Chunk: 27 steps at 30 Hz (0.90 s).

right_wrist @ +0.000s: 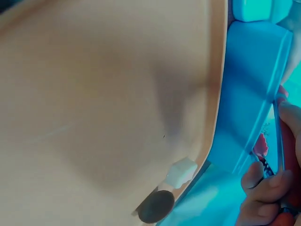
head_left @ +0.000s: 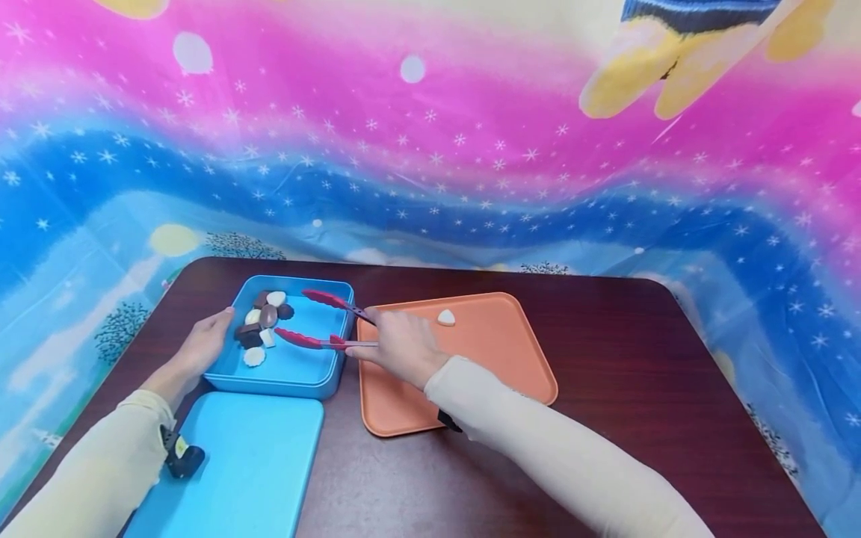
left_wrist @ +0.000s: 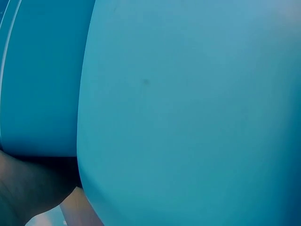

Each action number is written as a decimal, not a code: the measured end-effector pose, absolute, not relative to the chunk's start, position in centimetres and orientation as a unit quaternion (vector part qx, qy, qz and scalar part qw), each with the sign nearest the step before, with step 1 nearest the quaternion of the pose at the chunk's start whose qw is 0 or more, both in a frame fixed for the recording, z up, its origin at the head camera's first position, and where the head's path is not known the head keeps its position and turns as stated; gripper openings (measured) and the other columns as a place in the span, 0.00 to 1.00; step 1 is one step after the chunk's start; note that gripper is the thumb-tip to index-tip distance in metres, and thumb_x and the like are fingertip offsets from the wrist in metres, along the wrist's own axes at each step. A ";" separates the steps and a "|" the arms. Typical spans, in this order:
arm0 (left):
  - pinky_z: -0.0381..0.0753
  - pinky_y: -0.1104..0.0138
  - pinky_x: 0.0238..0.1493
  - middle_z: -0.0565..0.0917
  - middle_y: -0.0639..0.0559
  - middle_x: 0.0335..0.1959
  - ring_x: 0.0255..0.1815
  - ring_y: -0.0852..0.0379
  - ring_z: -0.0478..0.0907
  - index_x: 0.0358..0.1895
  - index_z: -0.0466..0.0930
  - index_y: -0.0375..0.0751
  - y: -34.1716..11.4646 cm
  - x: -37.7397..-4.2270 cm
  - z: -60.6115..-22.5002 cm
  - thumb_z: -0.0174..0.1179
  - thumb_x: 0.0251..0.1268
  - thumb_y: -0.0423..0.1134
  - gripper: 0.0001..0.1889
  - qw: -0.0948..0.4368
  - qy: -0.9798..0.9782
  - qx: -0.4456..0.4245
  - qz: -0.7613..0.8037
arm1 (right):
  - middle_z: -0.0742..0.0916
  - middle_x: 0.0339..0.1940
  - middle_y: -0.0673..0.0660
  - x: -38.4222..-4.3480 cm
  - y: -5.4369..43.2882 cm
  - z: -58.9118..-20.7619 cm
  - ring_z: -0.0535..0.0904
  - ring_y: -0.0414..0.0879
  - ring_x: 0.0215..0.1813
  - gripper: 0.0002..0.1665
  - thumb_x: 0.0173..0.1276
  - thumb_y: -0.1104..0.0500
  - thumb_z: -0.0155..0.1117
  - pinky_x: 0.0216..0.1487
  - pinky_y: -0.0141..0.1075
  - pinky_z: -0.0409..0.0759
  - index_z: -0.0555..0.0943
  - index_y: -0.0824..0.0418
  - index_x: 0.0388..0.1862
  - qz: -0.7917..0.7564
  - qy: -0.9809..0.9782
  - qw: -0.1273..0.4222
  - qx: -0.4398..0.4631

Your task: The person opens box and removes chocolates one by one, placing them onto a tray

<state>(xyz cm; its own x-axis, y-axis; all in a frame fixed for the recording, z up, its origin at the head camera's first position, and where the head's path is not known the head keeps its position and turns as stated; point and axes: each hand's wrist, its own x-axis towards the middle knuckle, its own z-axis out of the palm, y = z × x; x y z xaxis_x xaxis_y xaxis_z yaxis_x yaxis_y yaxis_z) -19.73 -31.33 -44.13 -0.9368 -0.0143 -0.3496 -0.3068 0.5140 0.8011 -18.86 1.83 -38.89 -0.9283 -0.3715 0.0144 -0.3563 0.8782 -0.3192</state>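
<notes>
My right hand [head_left: 409, 345] grips a pair of red-tipped tongs [head_left: 299, 339] by the handles. Their two tips stand spread over the inside of a blue box [head_left: 306, 385], with nothing visible between them. Brown, dark and white chocolate-like pieces [head_left: 268, 316] lie in the box, towards its left side. At the left wall of the box, my left hand [head_left: 205, 344] touches the outside near the rim, its fingers looking fairly straight. An orange tray [head_left: 498, 359] sits to the right, partly under my right forearm. On it lies a white piece [head_left: 447, 318].
A flat blue lid [head_left: 249, 456] lies in front of the box, under my left wrist. In the right wrist view, a dark round piece [right_wrist: 156, 207] shows beside the white one on the tray. A printed cloth [head_left: 430, 164] hangs behind the brown table [head_left: 619, 359].
</notes>
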 end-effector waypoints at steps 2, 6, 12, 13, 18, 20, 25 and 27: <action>0.41 0.28 0.76 0.35 0.26 0.81 0.80 0.23 0.32 0.80 0.29 0.31 -31.3 -19.8 -44.1 0.19 0.78 0.67 0.46 0.153 0.857 -0.093 0.482 | 0.75 0.15 0.47 -19.0 1.4 -39.0 0.69 0.42 0.16 0.41 0.61 0.29 0.68 0.13 0.30 0.61 0.79 0.49 0.67 -0.148 0.970 0.022 -0.191; 0.41 0.28 0.76 0.35 0.26 0.81 0.81 0.23 0.33 0.80 0.29 0.32 -31.2 -19.9 -44.2 0.19 0.78 0.67 0.45 0.156 0.858 -0.093 0.481 | 0.74 0.15 0.47 -19.5 0.6 -39.0 0.70 0.42 0.16 0.39 0.63 0.29 0.67 0.12 0.30 0.61 0.80 0.48 0.66 -0.131 0.974 0.018 -0.187; 0.42 0.29 0.77 0.35 0.27 0.81 0.81 0.23 0.33 0.80 0.30 0.33 -30.9 -20.0 -44.1 0.19 0.79 0.66 0.44 0.153 0.856 -0.092 0.485 | 0.72 0.12 0.48 -20.1 -0.3 -38.8 0.69 0.43 0.14 0.38 0.64 0.30 0.67 0.11 0.30 0.58 0.80 0.47 0.66 -0.104 0.978 0.022 -0.178; 0.42 0.29 0.77 0.35 0.27 0.81 0.81 0.23 0.33 0.80 0.30 0.32 -30.8 -20.0 -44.0 0.20 0.79 0.66 0.44 0.151 0.856 -0.091 0.486 | 0.73 0.12 0.48 -20.2 -0.4 -38.8 0.70 0.43 0.15 0.38 0.63 0.30 0.67 0.11 0.30 0.59 0.80 0.48 0.66 -0.098 0.979 0.022 -0.180; 0.42 0.29 0.77 0.36 0.27 0.81 0.81 0.23 0.33 0.80 0.30 0.32 -30.9 -19.9 -43.9 0.20 0.79 0.66 0.44 0.148 0.857 -0.091 0.485 | 0.79 0.16 0.48 -20.6 -1.1 -38.4 0.75 0.42 0.19 0.37 0.64 0.30 0.67 0.13 0.30 0.67 0.81 0.50 0.63 -0.081 0.977 0.025 -0.194; 0.42 0.29 0.76 0.36 0.26 0.81 0.81 0.23 0.33 0.80 0.30 0.32 -31.0 -19.8 -43.9 0.19 0.78 0.67 0.45 0.149 0.858 -0.092 0.484 | 0.80 0.18 0.48 -20.7 -1.3 -38.3 0.76 0.41 0.21 0.36 0.64 0.30 0.67 0.14 0.30 0.70 0.82 0.50 0.62 -0.079 0.977 0.030 -0.196; 0.42 0.29 0.76 0.36 0.26 0.81 0.80 0.22 0.34 0.80 0.30 0.31 -31.2 -19.8 -44.1 0.20 0.77 0.68 0.46 0.152 0.856 -0.091 0.485 | 0.80 0.19 0.47 -20.8 -1.9 -38.2 0.77 0.41 0.23 0.36 0.63 0.30 0.67 0.16 0.31 0.72 0.82 0.49 0.63 -0.066 0.979 0.041 -0.191; 0.42 0.29 0.76 0.36 0.26 0.81 0.80 0.22 0.34 0.80 0.30 0.31 -31.3 -19.7 -44.2 0.20 0.77 0.68 0.46 0.153 0.855 -0.093 0.486 | 0.80 0.19 0.46 -20.8 -2.1 -38.1 0.77 0.41 0.23 0.33 0.64 0.30 0.67 0.17 0.30 0.72 0.83 0.49 0.59 -0.049 0.979 0.040 -0.194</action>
